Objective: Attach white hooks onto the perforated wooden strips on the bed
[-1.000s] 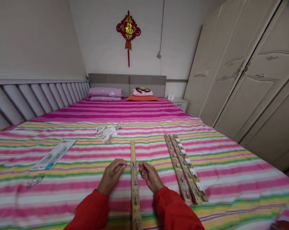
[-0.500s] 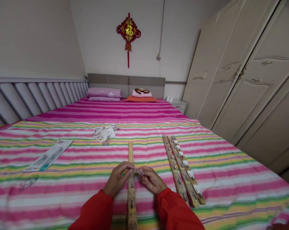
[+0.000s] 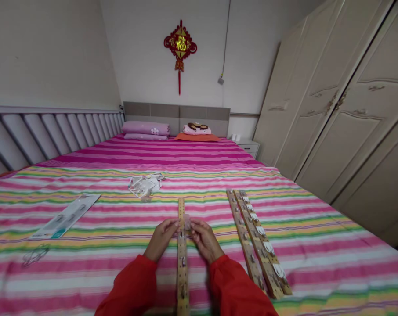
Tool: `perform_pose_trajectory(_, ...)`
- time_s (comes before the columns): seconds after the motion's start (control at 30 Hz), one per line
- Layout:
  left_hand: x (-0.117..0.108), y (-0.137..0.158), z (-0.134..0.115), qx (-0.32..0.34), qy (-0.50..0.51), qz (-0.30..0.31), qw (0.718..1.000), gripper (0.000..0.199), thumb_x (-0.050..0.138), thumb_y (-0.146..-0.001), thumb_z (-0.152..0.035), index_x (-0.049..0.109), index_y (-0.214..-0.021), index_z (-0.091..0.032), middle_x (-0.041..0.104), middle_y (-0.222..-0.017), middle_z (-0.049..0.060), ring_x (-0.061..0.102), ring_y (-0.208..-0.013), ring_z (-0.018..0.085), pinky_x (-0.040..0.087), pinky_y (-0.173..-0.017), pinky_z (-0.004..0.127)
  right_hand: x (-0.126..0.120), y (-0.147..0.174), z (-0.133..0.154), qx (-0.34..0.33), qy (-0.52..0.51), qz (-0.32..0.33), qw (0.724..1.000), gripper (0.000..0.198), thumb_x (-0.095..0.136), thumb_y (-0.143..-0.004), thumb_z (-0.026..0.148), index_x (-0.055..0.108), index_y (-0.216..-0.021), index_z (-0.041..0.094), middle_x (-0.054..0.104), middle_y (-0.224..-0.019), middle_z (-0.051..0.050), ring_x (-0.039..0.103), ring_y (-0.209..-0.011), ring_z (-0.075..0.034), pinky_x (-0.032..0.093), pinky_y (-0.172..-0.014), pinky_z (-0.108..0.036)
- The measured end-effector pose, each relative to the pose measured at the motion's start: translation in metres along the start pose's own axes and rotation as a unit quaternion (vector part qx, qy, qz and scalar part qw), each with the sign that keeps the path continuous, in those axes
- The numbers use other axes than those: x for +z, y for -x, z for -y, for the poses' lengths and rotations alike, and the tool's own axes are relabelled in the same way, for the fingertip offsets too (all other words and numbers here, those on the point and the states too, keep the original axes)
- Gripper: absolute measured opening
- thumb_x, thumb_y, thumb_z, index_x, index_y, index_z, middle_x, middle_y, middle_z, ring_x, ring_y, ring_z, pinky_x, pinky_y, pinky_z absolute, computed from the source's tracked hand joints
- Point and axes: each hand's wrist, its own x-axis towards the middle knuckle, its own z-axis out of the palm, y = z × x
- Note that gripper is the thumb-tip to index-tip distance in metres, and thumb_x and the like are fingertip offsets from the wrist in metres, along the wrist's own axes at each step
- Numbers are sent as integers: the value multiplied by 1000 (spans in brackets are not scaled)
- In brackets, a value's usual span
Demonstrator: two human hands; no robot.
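Note:
Over the middle of a narrow wooden strip [image 3: 182,274] with small holes and metal hooks, both hands come together. My right hand [image 3: 204,239] pinches a small clear plastic piece [image 3: 187,222] by its right side. My left hand [image 3: 162,239] has thumb and fingertips pressed together at the strip's left edge, close to the clear piece; what lies between them is too small to make out. Nearer to me, metal hooks sit along the strip.
Two similar wooden strips [image 3: 247,235] with hooks and white pieces lie at right. To the left are a flat package [image 3: 67,216] and a wire bundle [image 3: 36,254]. Clear packaging [image 3: 146,184] lies farther back on the striped bedsheet [image 3: 103,272].
The clear piece has turned from edge-on to showing its flat face above the strip. Both hands have shifted slightly up. The view has moved a little left.

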Motion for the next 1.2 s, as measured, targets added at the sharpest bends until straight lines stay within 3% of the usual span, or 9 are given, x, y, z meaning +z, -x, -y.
perform_pose_trajectory(0.1, 2, -13, 6, -17, 14, 4, 1000, 44, 73, -55, -49, 68, -81, -14, 70, -77, 5, 64, -70, 18, 51, -68, 30, 3, -10, -7, -26, 33, -23, 999, 23, 79, -50, 14, 69, -72, 14, 62, -51, 2, 50, -41, -7, 41, -41, -17)
perform_pose_trajectory(0.43, 3, -43, 24, -25, 21, -69, 997, 35, 75, -47, -40, 64, -68, -13, 62, -58, 0, 57, -56, 13, 45, -56, 25, 2, -35, -19, -67, 151, -63, 984, 24, 75, -51, 24, 64, -70, 14, 59, -43, 3, 47, -36, -8, 35, -36, -17)
perform_pose_trajectory(0.7, 4, -48, 44, -3, -12, -93, 996, 31, 73, -51, -39, 64, -67, -14, 65, -62, 3, 58, -60, 15, 44, -58, 26, -3, -38, -27, -76, 165, -74, 980, 22, 77, -52, 26, 66, -67, 14, 60, -49, 3, 48, -40, -8, 34, -39, -18)
perform_pose_trajectory(1.2, 7, -45, 50, -9, 8, -93, 996, 33, 75, -52, -40, 63, -70, -14, 66, -63, 2, 62, -65, 18, 49, -69, 32, -11, -44, -36, -90, 185, -84, 975, 19, 74, -55, 27, 66, -66, 14, 59, -49, 3, 45, -39, -7, 29, -38, -19)
